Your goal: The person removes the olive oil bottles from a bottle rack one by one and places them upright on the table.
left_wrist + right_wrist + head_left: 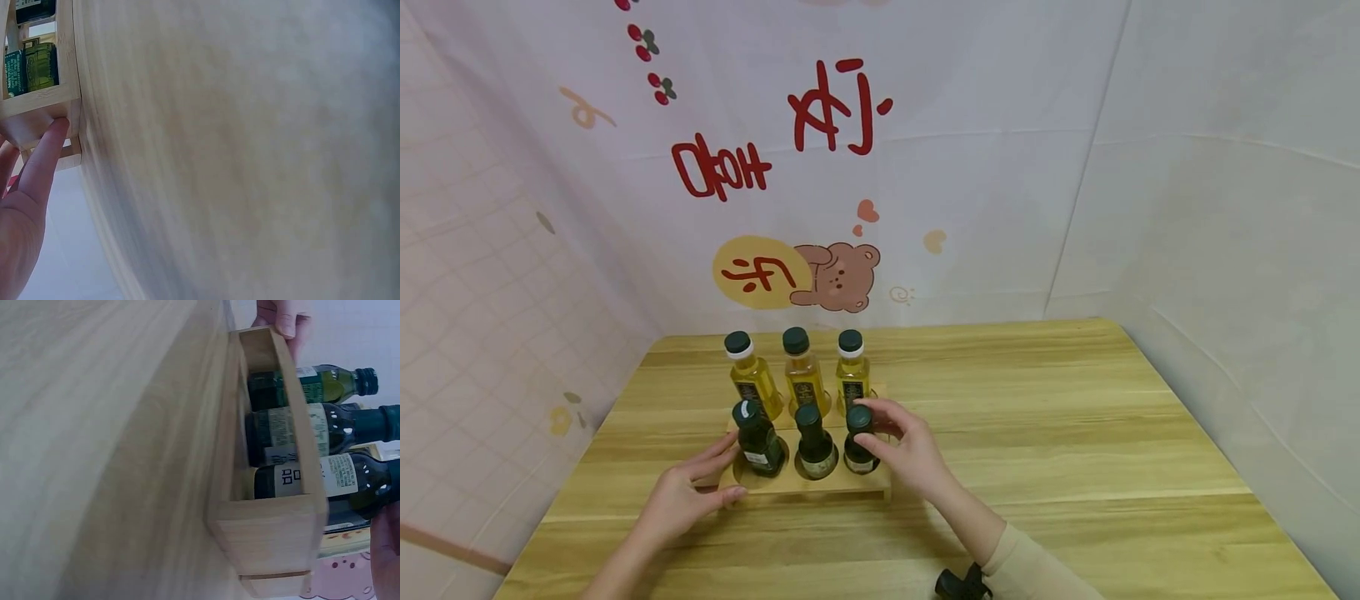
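Observation:
A two-tier wooden rack (820,489) stands on the table with bottles in its round holes. Three dark green-capped bottles fill the front row: left (760,446), middle (815,446) and right (860,461). The left one leans a little. Behind them stand three yellow oil bottles (805,387) with dark caps. My right hand (917,454) grips the front right dark bottle near its cap, thumb in front and fingers behind. My left hand (679,500) rests against the rack's left end; in the left wrist view a straight finger (40,162) presses on that wooden end.
A black object (964,583), partly cut off, lies by my right sleeve at the table's near side. The wooden table (1037,433) extends to the right of the rack. Printed white cloth (985,183) hangs behind the table and along both sides.

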Available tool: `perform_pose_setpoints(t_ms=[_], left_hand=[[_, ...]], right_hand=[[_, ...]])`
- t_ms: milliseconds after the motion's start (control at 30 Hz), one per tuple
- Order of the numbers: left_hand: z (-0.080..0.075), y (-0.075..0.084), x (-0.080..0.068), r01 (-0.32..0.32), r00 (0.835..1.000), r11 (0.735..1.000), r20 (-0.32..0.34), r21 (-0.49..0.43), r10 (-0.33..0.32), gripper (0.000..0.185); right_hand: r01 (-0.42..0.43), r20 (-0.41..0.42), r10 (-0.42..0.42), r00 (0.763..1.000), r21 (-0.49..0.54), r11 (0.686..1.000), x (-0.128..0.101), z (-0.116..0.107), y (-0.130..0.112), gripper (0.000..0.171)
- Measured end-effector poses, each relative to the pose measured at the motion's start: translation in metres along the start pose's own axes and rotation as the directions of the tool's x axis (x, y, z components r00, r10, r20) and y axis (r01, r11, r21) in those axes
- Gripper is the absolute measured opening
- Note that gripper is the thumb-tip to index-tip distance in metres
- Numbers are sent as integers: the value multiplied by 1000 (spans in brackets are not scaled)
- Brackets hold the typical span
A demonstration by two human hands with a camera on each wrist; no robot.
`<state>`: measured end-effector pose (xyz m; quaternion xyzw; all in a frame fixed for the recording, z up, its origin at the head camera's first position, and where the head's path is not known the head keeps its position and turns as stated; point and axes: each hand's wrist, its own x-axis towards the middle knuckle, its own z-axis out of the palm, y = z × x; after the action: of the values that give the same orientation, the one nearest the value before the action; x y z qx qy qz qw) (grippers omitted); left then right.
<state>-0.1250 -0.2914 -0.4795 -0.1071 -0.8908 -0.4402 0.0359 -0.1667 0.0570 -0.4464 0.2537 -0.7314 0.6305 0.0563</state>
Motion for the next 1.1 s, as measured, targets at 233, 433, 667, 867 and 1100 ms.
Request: perform_pose_setpoints(t_ms=[233, 433, 667, 867, 1100], left_hand=[[0, -2, 0, -30, 999, 999, -12, 18, 30, 67], [0, -1, 0, -24, 1000, 1000, -8, -11, 24, 67], [1, 3, -1, -39, 999, 997, -5, -63, 39, 64], [1, 3, -1, -40, 999, 997, -3, -73, 40, 65], [0, 3, -2, -48, 999, 997, -5, -62, 48, 65]], right_hand=[[95, -41, -93, 995, 39, 995, 7, -12, -17, 42], [158, -91, -154, 984, 40, 987, 14, -33, -32, 41], [143, -181, -141, 973, 2, 990, 13, -69, -25, 42], [64, -250, -74, 965, -49, 997, 2, -112, -4, 39], [-33, -345, -10, 938, -118, 993, -10, -162, 18, 37]])
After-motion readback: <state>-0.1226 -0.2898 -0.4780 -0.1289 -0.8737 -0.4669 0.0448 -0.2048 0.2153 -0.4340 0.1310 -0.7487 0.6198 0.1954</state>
